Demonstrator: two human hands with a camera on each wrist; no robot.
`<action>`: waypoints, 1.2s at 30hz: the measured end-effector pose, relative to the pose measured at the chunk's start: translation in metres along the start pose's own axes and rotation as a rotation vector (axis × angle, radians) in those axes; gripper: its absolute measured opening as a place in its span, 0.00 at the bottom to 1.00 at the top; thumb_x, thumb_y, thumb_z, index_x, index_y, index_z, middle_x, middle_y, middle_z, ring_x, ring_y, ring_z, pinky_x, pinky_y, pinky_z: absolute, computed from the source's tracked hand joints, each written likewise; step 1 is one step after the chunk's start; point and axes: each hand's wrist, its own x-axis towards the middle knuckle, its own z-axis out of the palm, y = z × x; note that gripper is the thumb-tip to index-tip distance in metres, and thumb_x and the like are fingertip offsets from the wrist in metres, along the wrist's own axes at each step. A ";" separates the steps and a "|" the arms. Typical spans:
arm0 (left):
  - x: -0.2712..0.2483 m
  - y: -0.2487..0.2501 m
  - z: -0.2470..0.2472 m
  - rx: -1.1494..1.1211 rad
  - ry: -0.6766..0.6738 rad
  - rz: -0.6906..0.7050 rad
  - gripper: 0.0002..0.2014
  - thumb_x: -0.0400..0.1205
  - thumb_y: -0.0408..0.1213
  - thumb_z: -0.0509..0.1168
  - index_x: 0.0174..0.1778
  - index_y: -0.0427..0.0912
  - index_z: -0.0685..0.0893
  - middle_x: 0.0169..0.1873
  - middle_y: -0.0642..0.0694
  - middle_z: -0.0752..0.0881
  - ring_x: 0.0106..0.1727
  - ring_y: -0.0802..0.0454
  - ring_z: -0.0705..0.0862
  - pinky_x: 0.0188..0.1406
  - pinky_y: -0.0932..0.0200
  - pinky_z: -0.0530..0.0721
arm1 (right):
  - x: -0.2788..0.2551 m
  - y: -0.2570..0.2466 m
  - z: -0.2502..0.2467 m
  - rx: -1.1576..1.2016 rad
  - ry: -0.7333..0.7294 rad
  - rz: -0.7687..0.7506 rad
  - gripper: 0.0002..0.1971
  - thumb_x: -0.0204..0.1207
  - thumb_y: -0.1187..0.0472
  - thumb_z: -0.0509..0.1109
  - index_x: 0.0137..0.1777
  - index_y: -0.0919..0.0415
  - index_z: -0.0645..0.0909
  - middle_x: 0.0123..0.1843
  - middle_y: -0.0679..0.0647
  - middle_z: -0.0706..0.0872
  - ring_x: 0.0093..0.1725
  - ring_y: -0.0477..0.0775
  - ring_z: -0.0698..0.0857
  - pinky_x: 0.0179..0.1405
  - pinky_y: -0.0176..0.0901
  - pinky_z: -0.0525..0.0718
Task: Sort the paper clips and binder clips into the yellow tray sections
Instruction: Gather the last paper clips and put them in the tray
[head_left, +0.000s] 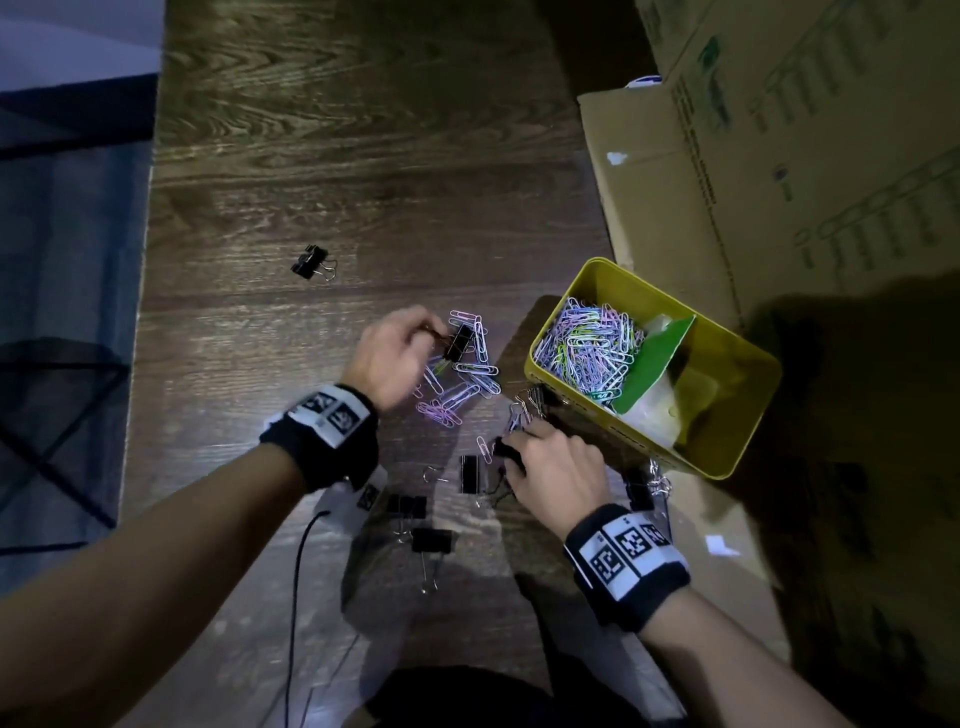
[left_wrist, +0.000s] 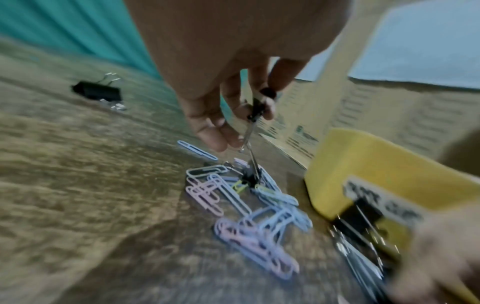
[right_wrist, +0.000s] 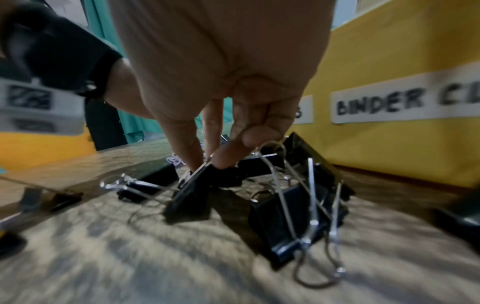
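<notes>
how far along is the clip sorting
Partly done. One section of the yellow tray already holds a heap of paper clips. In hand: the left hand pinches a binder clip over the loose paper clips; the right hand pinches another. Left: those loose clips and several scattered binder clips.

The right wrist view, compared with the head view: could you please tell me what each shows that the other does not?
Only the right wrist view shows the label reading BINDER on the yellow tray wall. Only the head view shows the pastel paper clips filling one tray section and the lone binder clip far off. Both show the right hand pinching a black binder clip.
</notes>
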 end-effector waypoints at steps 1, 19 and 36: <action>0.005 0.004 -0.004 -0.132 0.039 -0.083 0.12 0.69 0.42 0.53 0.38 0.54 0.82 0.39 0.44 0.84 0.39 0.47 0.80 0.42 0.53 0.77 | -0.004 0.003 0.001 0.004 -0.004 0.004 0.16 0.80 0.51 0.61 0.66 0.48 0.79 0.64 0.50 0.80 0.55 0.62 0.85 0.46 0.48 0.81; 0.036 0.017 0.019 0.477 -0.029 -0.009 0.16 0.70 0.48 0.75 0.36 0.45 0.75 0.38 0.42 0.85 0.41 0.43 0.84 0.40 0.55 0.82 | -0.006 0.014 0.026 0.086 0.207 0.006 0.09 0.71 0.52 0.74 0.43 0.58 0.88 0.46 0.51 0.86 0.34 0.61 0.89 0.29 0.48 0.85; 0.052 0.022 -0.016 0.312 0.168 -0.100 0.06 0.72 0.42 0.73 0.37 0.43 0.88 0.37 0.40 0.89 0.38 0.45 0.85 0.36 0.60 0.78 | -0.028 0.044 0.032 0.324 0.412 0.128 0.09 0.65 0.58 0.74 0.43 0.60 0.81 0.47 0.57 0.82 0.38 0.61 0.84 0.40 0.48 0.84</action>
